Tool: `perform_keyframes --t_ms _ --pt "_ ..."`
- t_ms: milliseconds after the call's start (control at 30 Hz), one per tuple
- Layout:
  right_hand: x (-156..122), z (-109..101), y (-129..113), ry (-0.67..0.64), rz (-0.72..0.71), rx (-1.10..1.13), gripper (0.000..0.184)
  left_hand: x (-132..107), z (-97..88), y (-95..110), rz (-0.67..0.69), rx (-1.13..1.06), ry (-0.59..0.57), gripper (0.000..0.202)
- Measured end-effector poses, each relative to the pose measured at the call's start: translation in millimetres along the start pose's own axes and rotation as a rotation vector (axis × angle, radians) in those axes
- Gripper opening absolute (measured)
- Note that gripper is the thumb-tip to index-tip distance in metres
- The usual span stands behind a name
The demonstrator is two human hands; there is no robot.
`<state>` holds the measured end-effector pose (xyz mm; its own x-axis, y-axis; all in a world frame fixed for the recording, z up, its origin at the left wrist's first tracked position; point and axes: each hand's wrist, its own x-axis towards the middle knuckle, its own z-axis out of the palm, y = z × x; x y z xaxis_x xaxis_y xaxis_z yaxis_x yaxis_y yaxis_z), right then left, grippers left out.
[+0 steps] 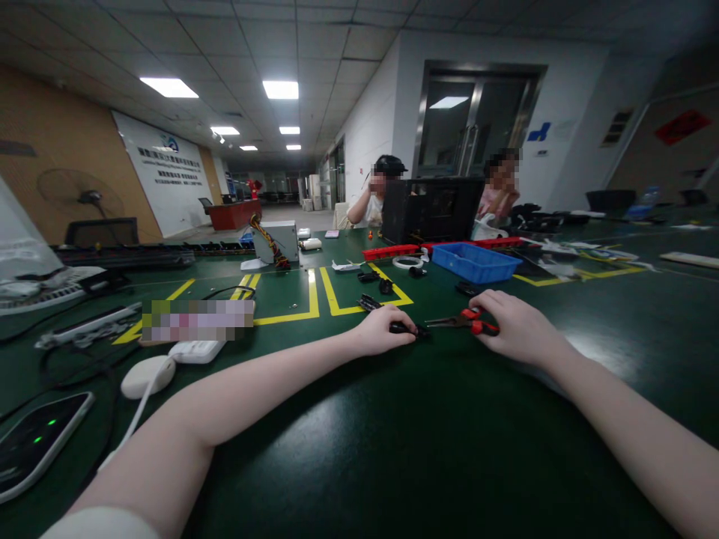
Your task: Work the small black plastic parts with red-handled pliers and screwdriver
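Note:
Both my arms reach forward over a dark green table (pixel 359 449). My left hand (pixel 382 331) is closed around a small black part (pixel 405 329) that rests on the table. My right hand (pixel 514 326) is closed on red-handled pliers (pixel 463 320), whose jaws point left toward the black part. The jaw tips lie just short of the part; I cannot tell whether they touch it.
Yellow tape lines (pixel 331 296) mark the table. Small black parts (pixel 371 277) and a white tape roll (pixel 407 262) lie beyond my hands, near a blue bin (pixel 475 262) and red trays (pixel 390 252). A white mouse (pixel 147 376) and cables sit left. Two people sit across the table.

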<state>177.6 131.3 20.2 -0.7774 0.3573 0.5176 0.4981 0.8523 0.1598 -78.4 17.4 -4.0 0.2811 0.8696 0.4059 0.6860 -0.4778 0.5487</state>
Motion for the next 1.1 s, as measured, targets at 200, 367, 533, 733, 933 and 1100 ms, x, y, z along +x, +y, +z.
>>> perform_keyframes --t_ms 200,367,533,733,933,1100 --pt "-2.0 -2.2 -9.0 0.007 -0.021 0.044 0.032 0.3 -0.5 2.2 0.019 0.009 0.004 0.011" --pt "-2.7 -4.8 -9.3 -0.002 -0.031 0.045 0.045 -0.6 -1.8 4.9 0.019 0.007 -0.004 0.010" --pt "-0.8 -5.8 -12.2 -0.034 -0.085 0.003 0.046 -0.2 0.0 1.2 0.034 0.008 0.004 0.012" --pt "-0.5 -3.5 -13.5 0.025 -0.122 -0.024 0.043 1.2 2.9 -4.8 0.037 -0.008 0.021 0.014" --pt "-2.1 -3.6 -13.3 0.036 -0.119 -0.036 0.037 1.3 3.0 -6.4 0.105 -0.028 0.015 0.011" --pt "-0.8 -2.7 -16.6 0.025 -0.129 -0.049 0.033 0.7 3.0 -5.5 0.108 -0.022 0.026 0.013"
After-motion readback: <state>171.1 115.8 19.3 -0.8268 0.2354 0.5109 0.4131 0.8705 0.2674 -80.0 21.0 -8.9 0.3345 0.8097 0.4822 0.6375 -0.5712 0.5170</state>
